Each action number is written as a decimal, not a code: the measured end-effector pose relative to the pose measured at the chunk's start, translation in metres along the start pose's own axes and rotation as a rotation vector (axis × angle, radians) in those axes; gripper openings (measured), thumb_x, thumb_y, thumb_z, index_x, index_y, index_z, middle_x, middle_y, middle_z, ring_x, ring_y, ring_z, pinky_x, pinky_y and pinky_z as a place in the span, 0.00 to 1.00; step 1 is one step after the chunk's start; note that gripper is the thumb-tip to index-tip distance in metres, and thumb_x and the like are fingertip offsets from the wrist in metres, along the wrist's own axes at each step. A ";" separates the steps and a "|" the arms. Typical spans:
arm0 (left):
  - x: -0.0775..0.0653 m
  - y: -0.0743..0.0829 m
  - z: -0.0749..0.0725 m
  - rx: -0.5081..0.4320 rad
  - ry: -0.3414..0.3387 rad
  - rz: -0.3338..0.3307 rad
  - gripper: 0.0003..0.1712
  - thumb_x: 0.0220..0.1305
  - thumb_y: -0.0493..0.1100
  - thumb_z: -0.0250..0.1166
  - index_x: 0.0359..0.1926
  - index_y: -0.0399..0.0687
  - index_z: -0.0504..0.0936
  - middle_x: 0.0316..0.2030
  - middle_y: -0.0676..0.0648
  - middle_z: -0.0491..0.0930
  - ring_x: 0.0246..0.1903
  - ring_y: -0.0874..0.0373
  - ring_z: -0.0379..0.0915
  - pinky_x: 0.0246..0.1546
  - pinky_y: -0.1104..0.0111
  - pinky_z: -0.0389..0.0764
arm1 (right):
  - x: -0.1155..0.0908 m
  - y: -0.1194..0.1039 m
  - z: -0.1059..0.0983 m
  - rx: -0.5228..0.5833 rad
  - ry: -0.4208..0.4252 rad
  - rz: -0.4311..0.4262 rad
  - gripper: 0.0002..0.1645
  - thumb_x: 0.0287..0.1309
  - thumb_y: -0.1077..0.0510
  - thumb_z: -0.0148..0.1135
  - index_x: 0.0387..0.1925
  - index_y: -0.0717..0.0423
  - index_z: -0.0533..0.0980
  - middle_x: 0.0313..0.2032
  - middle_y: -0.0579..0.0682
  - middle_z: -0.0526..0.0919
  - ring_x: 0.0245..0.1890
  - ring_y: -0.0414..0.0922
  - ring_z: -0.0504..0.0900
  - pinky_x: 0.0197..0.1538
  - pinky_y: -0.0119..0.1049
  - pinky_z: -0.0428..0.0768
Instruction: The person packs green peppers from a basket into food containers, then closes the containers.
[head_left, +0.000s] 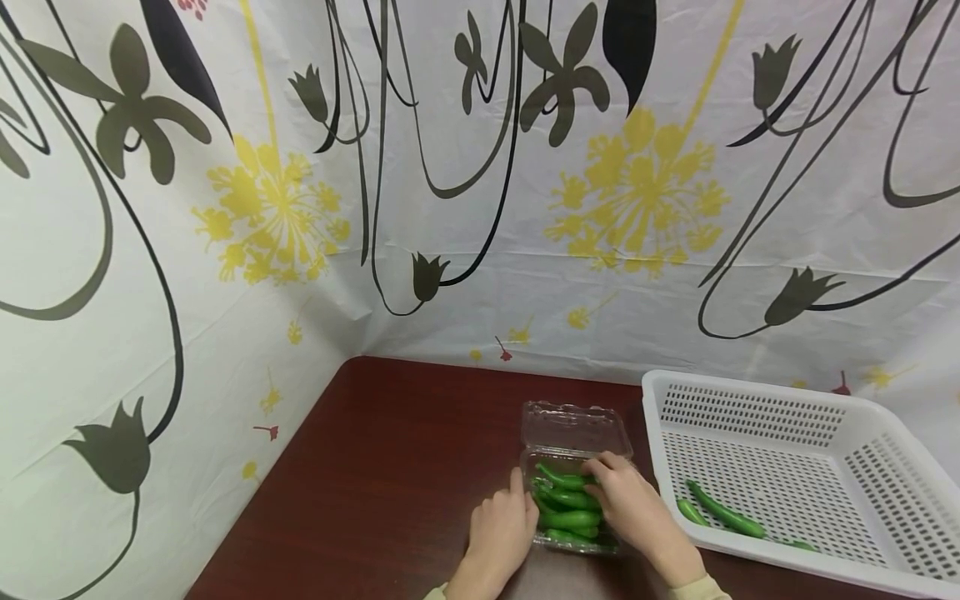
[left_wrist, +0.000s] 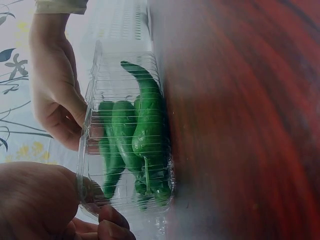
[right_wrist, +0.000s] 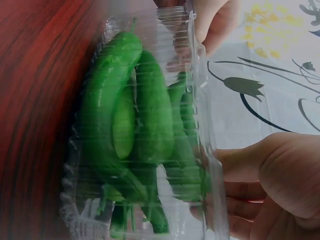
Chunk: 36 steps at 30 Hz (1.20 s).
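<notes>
A clear plastic clamshell container (head_left: 576,546) stands on the table with its lid (head_left: 573,429) raised at the back. Several green peppers (head_left: 568,518) lie in it, one above another, and show through its ribbed walls in both wrist views. At its left side my left hand (head_left: 501,523) pinches the rim, the index finger pointing forward along the edge. My right hand (head_left: 626,500) reaches over the right rim, thumb and index finger about the right end of the rearmost pepper (head_left: 558,477). Some of the right fingertips are hidden behind the container's edge.
To the right stands a white perforated basket (head_left: 750,392), close to the container. Inside it are a long green pepper (head_left: 723,510) and others partly hidden by its near wall. The dark red table (head_left: 375,467) meets a flower-printed cloth (head_left: 465,333) at the back and left.
</notes>
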<state>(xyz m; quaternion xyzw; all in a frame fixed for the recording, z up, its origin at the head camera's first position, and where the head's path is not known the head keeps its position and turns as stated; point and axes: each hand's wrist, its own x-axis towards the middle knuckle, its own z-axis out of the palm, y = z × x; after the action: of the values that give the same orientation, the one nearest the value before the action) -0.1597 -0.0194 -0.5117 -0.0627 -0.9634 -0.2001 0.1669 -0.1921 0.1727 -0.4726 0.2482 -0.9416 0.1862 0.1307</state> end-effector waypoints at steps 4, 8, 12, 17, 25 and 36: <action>0.000 0.000 0.000 0.001 0.004 -0.001 0.22 0.66 0.41 0.62 0.57 0.32 0.78 0.20 0.42 0.81 0.12 0.51 0.73 0.10 0.62 0.68 | 0.000 -0.001 0.002 0.007 -0.014 0.007 0.11 0.55 0.70 0.70 0.38 0.54 0.83 0.36 0.45 0.80 0.37 0.45 0.83 0.42 0.44 0.82; 0.000 0.001 -0.001 -0.003 -0.003 -0.006 0.23 0.66 0.41 0.62 0.58 0.32 0.78 0.20 0.42 0.81 0.12 0.51 0.73 0.10 0.62 0.68 | 0.000 -0.003 0.003 0.018 -0.035 0.035 0.11 0.56 0.71 0.69 0.38 0.55 0.84 0.37 0.45 0.81 0.39 0.46 0.83 0.42 0.43 0.82; 0.001 0.002 -0.002 -0.004 -0.016 -0.011 0.23 0.66 0.41 0.62 0.58 0.32 0.78 0.20 0.43 0.80 0.12 0.51 0.73 0.11 0.62 0.68 | 0.000 -0.004 0.002 0.019 -0.021 0.032 0.10 0.56 0.70 0.69 0.37 0.55 0.84 0.36 0.44 0.81 0.39 0.45 0.83 0.42 0.43 0.82; 0.001 0.002 -0.002 -0.001 -0.024 -0.010 0.23 0.66 0.41 0.62 0.58 0.32 0.78 0.20 0.43 0.80 0.12 0.51 0.72 0.11 0.62 0.68 | 0.000 0.000 -0.002 0.014 0.063 -0.021 0.09 0.57 0.70 0.69 0.35 0.54 0.84 0.35 0.43 0.81 0.37 0.44 0.84 0.42 0.43 0.82; 0.000 0.001 -0.002 -0.003 -0.022 -0.006 0.23 0.66 0.41 0.62 0.58 0.32 0.78 0.20 0.43 0.80 0.12 0.51 0.73 0.11 0.62 0.68 | 0.000 0.006 -0.015 0.041 0.140 -0.055 0.11 0.52 0.71 0.72 0.35 0.55 0.85 0.35 0.45 0.82 0.35 0.43 0.82 0.39 0.38 0.82; 0.000 0.001 -0.001 0.016 0.007 0.003 0.23 0.66 0.41 0.62 0.58 0.32 0.79 0.20 0.43 0.80 0.12 0.51 0.73 0.10 0.63 0.68 | -0.002 0.023 -0.032 0.057 0.185 -0.050 0.11 0.51 0.71 0.71 0.36 0.57 0.84 0.35 0.47 0.82 0.34 0.43 0.82 0.37 0.41 0.82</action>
<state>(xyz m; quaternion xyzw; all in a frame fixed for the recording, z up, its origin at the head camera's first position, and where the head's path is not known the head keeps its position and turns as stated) -0.1588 -0.0190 -0.5109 -0.0623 -0.9643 -0.1925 0.1711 -0.1971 0.2055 -0.4509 0.2569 -0.9134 0.2317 0.2144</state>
